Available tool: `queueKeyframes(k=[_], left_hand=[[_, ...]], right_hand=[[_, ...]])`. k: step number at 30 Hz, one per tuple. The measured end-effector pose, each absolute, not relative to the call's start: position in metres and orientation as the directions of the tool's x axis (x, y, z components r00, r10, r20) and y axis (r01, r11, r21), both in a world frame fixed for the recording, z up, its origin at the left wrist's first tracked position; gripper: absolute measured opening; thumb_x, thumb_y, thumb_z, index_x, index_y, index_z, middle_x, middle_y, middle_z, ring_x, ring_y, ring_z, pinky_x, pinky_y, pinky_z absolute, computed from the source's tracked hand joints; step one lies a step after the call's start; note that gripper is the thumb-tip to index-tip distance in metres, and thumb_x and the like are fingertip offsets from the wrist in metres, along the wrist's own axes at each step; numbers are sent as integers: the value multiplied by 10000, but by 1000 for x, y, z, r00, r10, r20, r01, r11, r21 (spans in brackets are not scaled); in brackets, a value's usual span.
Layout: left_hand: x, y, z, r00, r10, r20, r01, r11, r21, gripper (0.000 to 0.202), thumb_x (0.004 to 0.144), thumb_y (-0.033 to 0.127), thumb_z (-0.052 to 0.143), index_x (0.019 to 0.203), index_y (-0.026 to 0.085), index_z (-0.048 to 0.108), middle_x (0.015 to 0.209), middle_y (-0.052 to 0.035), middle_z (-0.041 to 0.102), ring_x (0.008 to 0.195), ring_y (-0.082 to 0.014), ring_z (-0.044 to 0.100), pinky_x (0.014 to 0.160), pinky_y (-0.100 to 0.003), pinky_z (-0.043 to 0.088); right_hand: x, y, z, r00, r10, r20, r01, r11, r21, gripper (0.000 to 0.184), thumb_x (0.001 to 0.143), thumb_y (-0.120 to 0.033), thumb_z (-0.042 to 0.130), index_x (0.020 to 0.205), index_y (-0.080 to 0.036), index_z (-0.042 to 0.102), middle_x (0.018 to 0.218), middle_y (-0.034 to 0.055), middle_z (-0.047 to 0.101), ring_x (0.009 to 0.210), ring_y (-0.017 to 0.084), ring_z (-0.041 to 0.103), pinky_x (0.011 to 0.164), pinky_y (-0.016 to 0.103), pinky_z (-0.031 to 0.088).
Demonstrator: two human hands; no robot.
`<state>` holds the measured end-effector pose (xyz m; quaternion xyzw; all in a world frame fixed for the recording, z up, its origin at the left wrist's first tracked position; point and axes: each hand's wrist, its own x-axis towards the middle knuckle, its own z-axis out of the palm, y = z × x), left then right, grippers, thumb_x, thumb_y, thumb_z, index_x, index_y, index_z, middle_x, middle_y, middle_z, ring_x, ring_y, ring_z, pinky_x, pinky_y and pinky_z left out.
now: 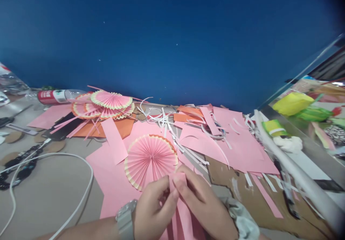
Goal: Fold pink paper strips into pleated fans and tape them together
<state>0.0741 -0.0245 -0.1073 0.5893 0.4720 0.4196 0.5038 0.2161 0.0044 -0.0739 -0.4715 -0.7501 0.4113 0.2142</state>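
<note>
My left hand [156, 205] and my right hand [203, 200] meet low in the middle of the view. Between thumbs and fingers both pinch the top of a piece of pink paper [183, 220], whose folded lengths hang down below them. Just beyond the fingertips lies a round pleated pink paper fan [151, 157] with a cream and orange scalloped edge. It rests on a large pink sheet [115, 193]. The fan's lower part is partly hidden by my left hand.
More pleated fans [111, 101] are piled at the back left, near a plastic bottle [54, 96]. Pink sheets [229, 139], white strips [164, 119] and brown cardboard [229, 179] cover the right. A utility knife [289, 197] lies there. A white cable [90, 171] loops at left; a blue wall [172, 45] stands behind.
</note>
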Motion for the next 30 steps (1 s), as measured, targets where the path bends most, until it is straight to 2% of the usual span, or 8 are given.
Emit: queueKeyframes(k=[7, 12, 16, 21, 25, 30], left_hand=[[73, -21, -108, 187, 980, -71, 61, 60, 996, 302, 889, 404, 413, 762, 149, 513, 670, -2, 499, 611, -106, 462, 572, -198, 406], [72, -21, -103, 208, 975, -73, 20, 70, 997, 302, 876, 409, 436, 749, 149, 522, 655, -1, 492, 596, -107, 445, 561, -201, 399], [70, -22, -103, 199, 974, -110, 57, 100, 993, 276, 875, 392, 447, 739, 156, 492, 643, 18, 436, 577, -92, 404, 546, -198, 370], [69, -21, -106, 137, 984, -111, 189, 83, 978, 311, 874, 386, 452, 652, 172, 407, 595, 42, 362, 543, -83, 347, 508, -201, 316], [67, -17, -105, 72, 992, -106, 228, 87, 970, 324, 894, 397, 399, 657, 176, 404, 589, 43, 370, 548, -89, 369, 518, -207, 332], [61, -10, -105, 36, 997, -71, 261, 59, 964, 331, 900, 392, 392, 647, 179, 397, 540, 58, 354, 494, -75, 357, 489, -194, 329]], right_hand=[[217, 6, -95, -342, 939, -33, 371, 102, -923, 281, 912, -373, 368, 681, -213, 369, 653, -36, 388, 623, 116, 411, 596, 233, 382], [216, 1, -97, -378, 922, -86, 226, 2, -974, 257, 912, -350, 361, 701, -213, 412, 698, -18, 460, 684, 122, 458, 649, 219, 416], [216, -2, -101, -423, 904, -59, 281, 69, -957, 273, 907, -344, 370, 681, -196, 413, 658, -21, 441, 642, 112, 434, 603, 220, 387], [217, -2, -101, -405, 914, -42, 356, 115, -927, 327, 885, -323, 401, 596, -202, 306, 558, -53, 322, 518, 84, 324, 483, 216, 300], [215, -2, -96, -491, 867, -85, 331, 95, -939, 275, 843, -317, 464, 606, -197, 393, 561, -41, 383, 532, 102, 373, 507, 229, 327], [210, -2, -97, -492, 855, -167, 382, 39, -923, 257, 852, -302, 456, 625, -181, 467, 604, -25, 424, 569, 110, 391, 535, 235, 340]])
